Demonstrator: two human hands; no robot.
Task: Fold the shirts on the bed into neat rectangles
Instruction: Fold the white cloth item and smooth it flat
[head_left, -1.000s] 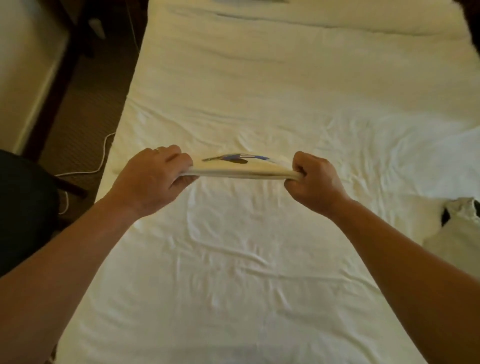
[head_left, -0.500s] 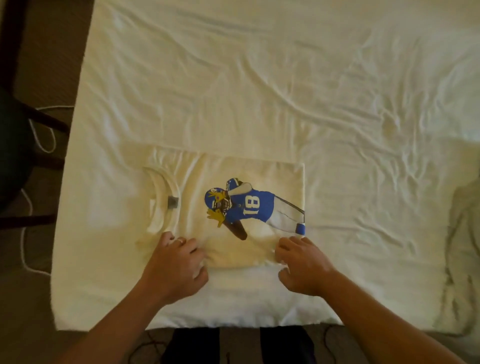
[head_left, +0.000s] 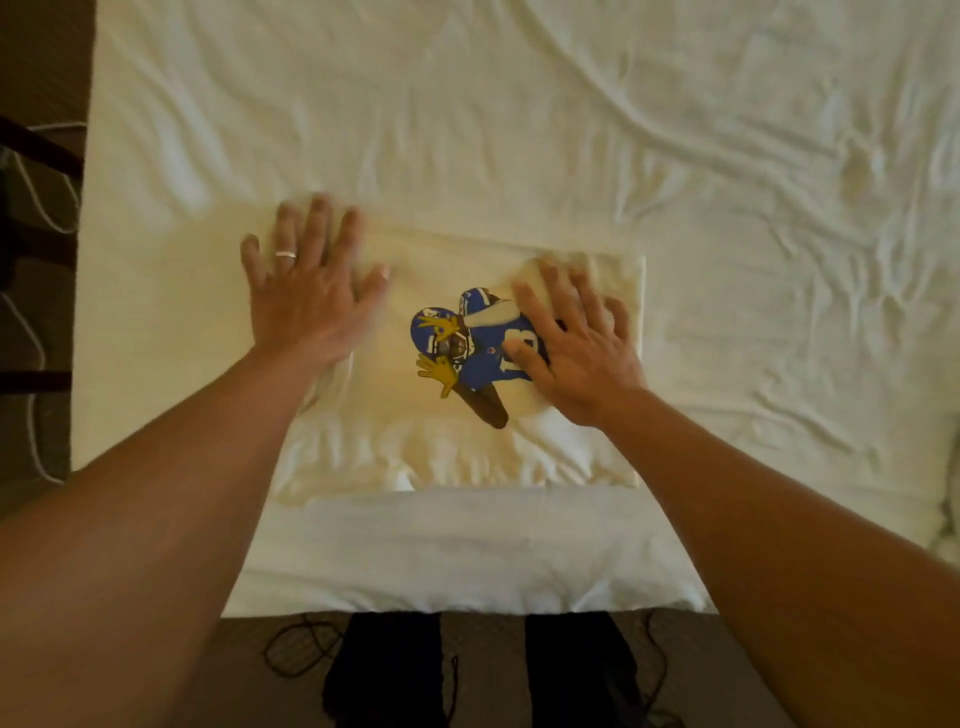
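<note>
A cream shirt (head_left: 441, 447) with a blue football-player print lies folded into a rectangle near the front edge of the bed (head_left: 467, 130). My left hand (head_left: 311, 291) lies flat with spread fingers on the shirt's left end, hiding the collar. My right hand (head_left: 576, 343) lies flat on the right part, over the print's number. Both palms press down on the fabric. The shirt's near half is wrinkled.
The white sheet is creased, mostly on the right. A bit of another pale cloth (head_left: 948, 519) shows at the right edge. Dark chair legs and white cables (head_left: 36, 208) stand on the floor at the left. Black cords (head_left: 296, 649) lie below the bed's front edge.
I held the folded shirt in the air, then laid it on the bed. Since then both hands have moved from its near edge up onto its top, now flat.
</note>
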